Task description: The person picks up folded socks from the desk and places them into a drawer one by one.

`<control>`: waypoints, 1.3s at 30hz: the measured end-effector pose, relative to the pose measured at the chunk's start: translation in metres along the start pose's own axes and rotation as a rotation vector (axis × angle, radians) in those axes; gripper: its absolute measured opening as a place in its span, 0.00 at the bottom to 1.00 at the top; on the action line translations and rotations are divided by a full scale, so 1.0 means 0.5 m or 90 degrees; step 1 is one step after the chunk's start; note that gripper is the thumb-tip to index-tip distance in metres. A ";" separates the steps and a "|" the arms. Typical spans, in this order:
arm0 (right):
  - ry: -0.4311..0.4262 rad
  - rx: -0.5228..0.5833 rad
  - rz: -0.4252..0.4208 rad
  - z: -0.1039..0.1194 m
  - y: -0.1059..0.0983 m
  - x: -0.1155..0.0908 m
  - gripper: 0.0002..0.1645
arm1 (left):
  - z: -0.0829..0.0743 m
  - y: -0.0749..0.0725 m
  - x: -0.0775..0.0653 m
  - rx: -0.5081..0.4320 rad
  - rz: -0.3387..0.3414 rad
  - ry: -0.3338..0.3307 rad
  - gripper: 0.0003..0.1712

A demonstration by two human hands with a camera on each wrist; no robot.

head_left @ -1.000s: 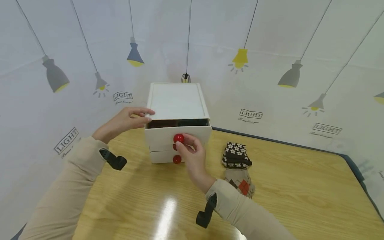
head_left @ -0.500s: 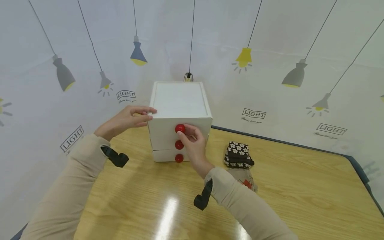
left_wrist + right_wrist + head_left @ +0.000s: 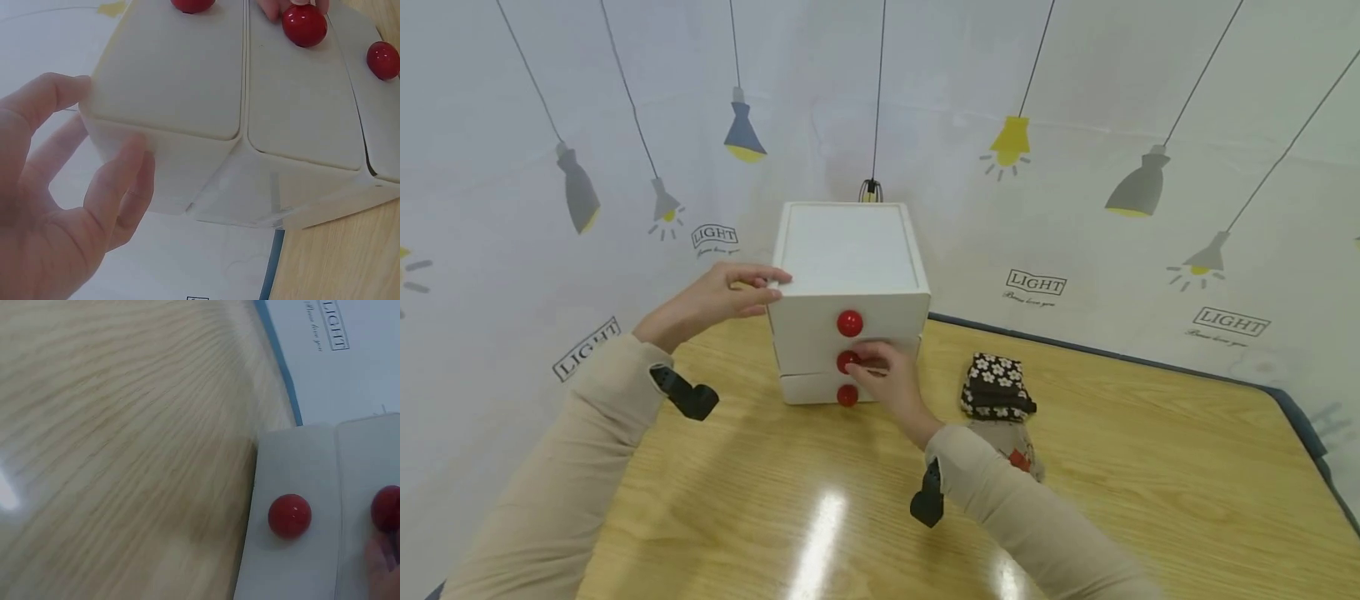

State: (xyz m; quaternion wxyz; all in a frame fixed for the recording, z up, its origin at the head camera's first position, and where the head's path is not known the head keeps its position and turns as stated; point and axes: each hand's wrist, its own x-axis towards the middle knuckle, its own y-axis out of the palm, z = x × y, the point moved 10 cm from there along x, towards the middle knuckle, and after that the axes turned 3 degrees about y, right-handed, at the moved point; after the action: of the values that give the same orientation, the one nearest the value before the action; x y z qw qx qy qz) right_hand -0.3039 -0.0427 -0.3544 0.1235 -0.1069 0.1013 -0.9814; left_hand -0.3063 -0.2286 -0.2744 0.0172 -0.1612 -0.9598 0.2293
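A white drawer cabinet (image 3: 850, 250) stands on the table, its three drawers closed and each fitted with a round red knob. My left hand (image 3: 726, 296) holds the cabinet's upper left front corner; the left wrist view shows its fingers (image 3: 119, 178) bent against that corner. With thumb and fingers, my right hand (image 3: 891, 383) pinches the middle knob (image 3: 846, 362). Above it is the top knob (image 3: 850, 323), and the bottom knob (image 3: 847, 395) sits just below. Only a bit of the right fingers shows at the edge of the right wrist view.
Right of the cabinet lie a folded black cloth (image 3: 996, 387) with white flowers and a beige argyle one (image 3: 1007, 442), partly behind the right sleeve. The wooden table (image 3: 1150, 467) meets a white lamp-print backdrop (image 3: 1075, 100) behind.
The top drawer, partly open at first, has been pushed in. My right hand has let go of the top knob and moved down to the middle one. The left hand keeps its place.
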 end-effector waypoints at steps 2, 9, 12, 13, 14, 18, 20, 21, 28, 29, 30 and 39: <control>-0.028 -0.022 -0.009 -0.005 0.008 -0.007 0.13 | -0.002 0.003 0.000 0.003 0.005 0.005 0.27; -0.029 -0.013 -0.080 -0.010 0.019 -0.016 0.17 | -0.002 0.001 0.000 0.020 0.002 0.002 0.27; -0.012 0.010 -0.098 -0.014 0.017 -0.017 0.17 | -0.004 0.002 0.004 0.021 -0.004 0.007 0.27; -0.009 0.018 -0.103 -0.016 0.016 -0.018 0.16 | -0.003 0.002 0.005 0.020 -0.006 0.008 0.27; -0.009 0.023 -0.105 -0.016 0.015 -0.019 0.16 | -0.002 0.002 0.006 0.019 -0.008 0.009 0.27; -0.021 0.027 -0.106 -0.020 0.013 -0.030 0.15 | 0.000 0.004 0.006 0.016 -0.007 0.008 0.27; -0.025 0.022 -0.102 -0.019 0.014 -0.043 0.14 | 0.001 0.004 0.004 0.015 -0.007 0.008 0.27; -0.025 0.024 -0.101 -0.019 0.014 -0.051 0.14 | 0.001 0.004 0.003 0.016 -0.007 0.007 0.27; -0.052 0.044 -0.068 0.012 0.016 -0.132 0.15 | 0.004 -0.005 -0.006 0.024 -0.023 0.002 0.27; -0.050 0.047 -0.060 0.022 0.015 -0.144 0.15 | 0.005 -0.005 -0.006 0.022 -0.022 0.002 0.27; -0.051 0.052 -0.055 0.031 0.013 -0.157 0.16 | 0.005 -0.003 -0.006 0.020 -0.021 0.000 0.27; -0.024 0.106 -0.028 -0.001 0.002 -0.236 0.18 | 0.001 0.004 -0.002 0.022 -0.020 0.014 0.26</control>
State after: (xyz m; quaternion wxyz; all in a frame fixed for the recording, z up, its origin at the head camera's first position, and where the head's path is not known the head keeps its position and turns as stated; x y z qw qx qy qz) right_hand -0.1919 -0.0125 -0.3768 0.1125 -0.1167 0.0143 -0.9867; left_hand -0.3046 -0.2276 -0.2755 0.0342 -0.1485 -0.9578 0.2439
